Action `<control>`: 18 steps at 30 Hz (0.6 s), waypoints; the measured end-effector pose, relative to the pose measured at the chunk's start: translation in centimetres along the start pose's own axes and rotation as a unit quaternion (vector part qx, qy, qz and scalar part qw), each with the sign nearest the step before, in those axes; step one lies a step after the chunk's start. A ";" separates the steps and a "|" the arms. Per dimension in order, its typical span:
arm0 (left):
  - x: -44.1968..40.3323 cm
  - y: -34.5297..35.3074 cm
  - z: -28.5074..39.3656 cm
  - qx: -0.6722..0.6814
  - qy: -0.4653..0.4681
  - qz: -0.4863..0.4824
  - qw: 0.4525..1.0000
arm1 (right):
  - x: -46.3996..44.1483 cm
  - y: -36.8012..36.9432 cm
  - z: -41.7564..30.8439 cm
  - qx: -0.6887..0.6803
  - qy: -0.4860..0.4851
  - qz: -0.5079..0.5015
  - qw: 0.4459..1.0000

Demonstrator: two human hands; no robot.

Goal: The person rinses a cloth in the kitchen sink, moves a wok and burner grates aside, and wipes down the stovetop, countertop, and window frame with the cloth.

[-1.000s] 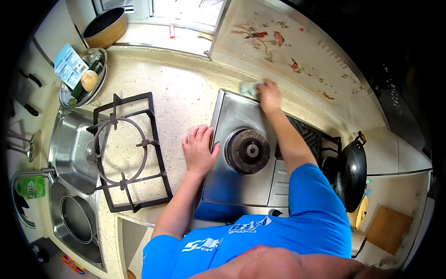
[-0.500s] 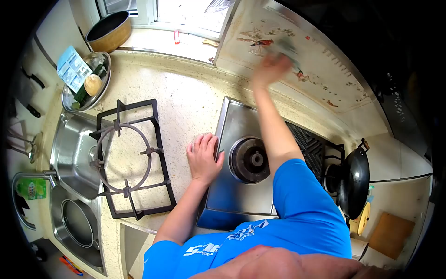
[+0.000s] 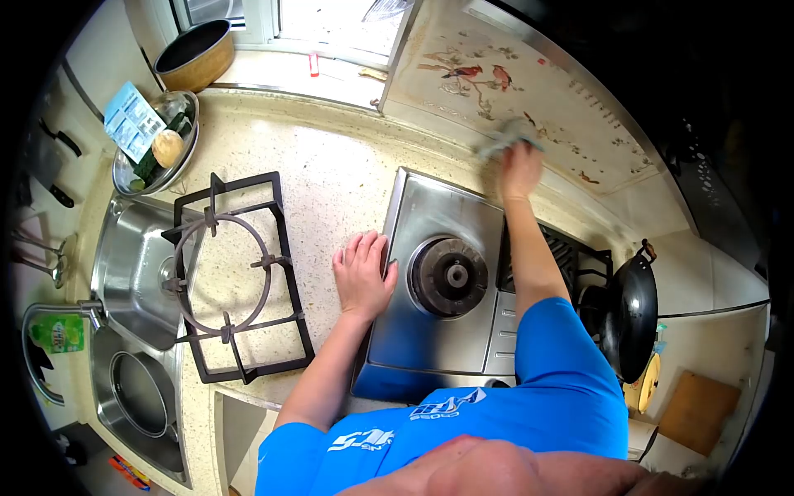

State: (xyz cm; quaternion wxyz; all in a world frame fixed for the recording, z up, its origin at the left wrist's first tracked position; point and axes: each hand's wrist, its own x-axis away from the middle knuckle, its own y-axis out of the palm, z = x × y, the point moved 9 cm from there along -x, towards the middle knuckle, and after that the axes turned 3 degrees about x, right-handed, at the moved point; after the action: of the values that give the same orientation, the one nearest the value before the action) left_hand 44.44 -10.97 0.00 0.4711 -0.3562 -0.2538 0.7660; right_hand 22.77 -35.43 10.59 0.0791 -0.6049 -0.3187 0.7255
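Observation:
My right hand (image 3: 521,171) reaches over the stove and presses a greyish cloth (image 3: 511,139) to the foot of the decorated wall panel (image 3: 463,97), where it meets the counter. The cloth is somewhat blurred. Fingers spread, my left hand (image 3: 364,273) lies flat on the counter's edge against the left side of the steel gas stove (image 3: 430,347). Between my arms the round burner (image 3: 449,278) sits bare on the stove top. Left of my left hand, a black pan support (image 3: 291,285) rests on the counter, partly over the sink.
A double sink (image 3: 136,273) with a pot (image 3: 142,395) is on the left. Behind it stand a bowl of vegetables (image 3: 192,124) and a brown pot (image 3: 207,68). A black wok (image 3: 630,318) tilts at the stove's right end. The dark range hood (image 3: 662,107) overhangs the upper right.
My right hand has swept the cloth down and to the right, from the bird picture to the panel's lower edge. My left hand has stayed in place.

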 end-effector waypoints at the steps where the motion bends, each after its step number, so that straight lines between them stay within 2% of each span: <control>1: -0.1 0.0 0.0 0.003 -0.001 0.002 1.000 | 0.1 -0.6 2.1 0.003 0.048 0.007 0.999; 2: -0.1 -0.1 0.0 0.004 -0.004 0.001 1.000 | -0.5 -0.9 2.4 0.005 0.046 0.008 0.999; 4: -0.3 -0.1 0.0 0.005 -0.009 0.003 1.000 | -2.0 -2.8 3.7 -0.003 0.092 0.129 0.987; 6: -0.2 -0.2 0.0 0.000 -0.006 0.006 1.000 | -5.4 -2.4 1.2 0.008 0.051 0.174 0.983; 8: -0.2 -0.2 0.0 0.002 -0.006 0.007 1.000 | -9.1 -2.3 -3.2 -0.025 0.082 0.195 0.977; 9: -0.2 -0.3 0.1 0.004 -0.004 0.008 1.000 | -11.3 -0.9 -4.6 -0.185 0.138 0.186 0.955; 11: -0.3 -0.3 0.1 0.004 -0.004 0.009 1.000 | -14.2 -0.8 -10.8 -0.238 0.084 0.137 0.958; 12: -0.3 -0.4 0.2 0.005 -0.003 0.010 1.000 | -14.7 -1.2 -15.2 -0.128 -0.025 0.098 0.987; 14: -0.3 -0.4 0.2 0.007 -0.003 0.010 1.000 | -15.1 -0.7 -19.3 -0.121 -0.079 0.092 0.985; 15: -0.3 -0.2 0.2 0.009 -0.004 0.005 1.000 | -15.0 -0.7 -19.5 -0.118 -0.079 0.094 0.985; 17: -0.2 -0.2 0.2 0.010 -0.002 0.004 1.000 | -13.2 -1.1 -20.5 -0.103 -0.161 0.107 0.976; 18: -0.1 -0.3 0.2 0.009 -0.002 0.004 1.000 | -12.1 -1.1 -19.3 -0.098 -0.157 0.106 0.977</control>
State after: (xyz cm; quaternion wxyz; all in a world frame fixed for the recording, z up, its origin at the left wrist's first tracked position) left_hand 44.49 -10.95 0.39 0.4704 -0.3521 -0.2464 0.7708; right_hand 43.50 -33.53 19.91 -0.1089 -0.5186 -0.3306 0.7810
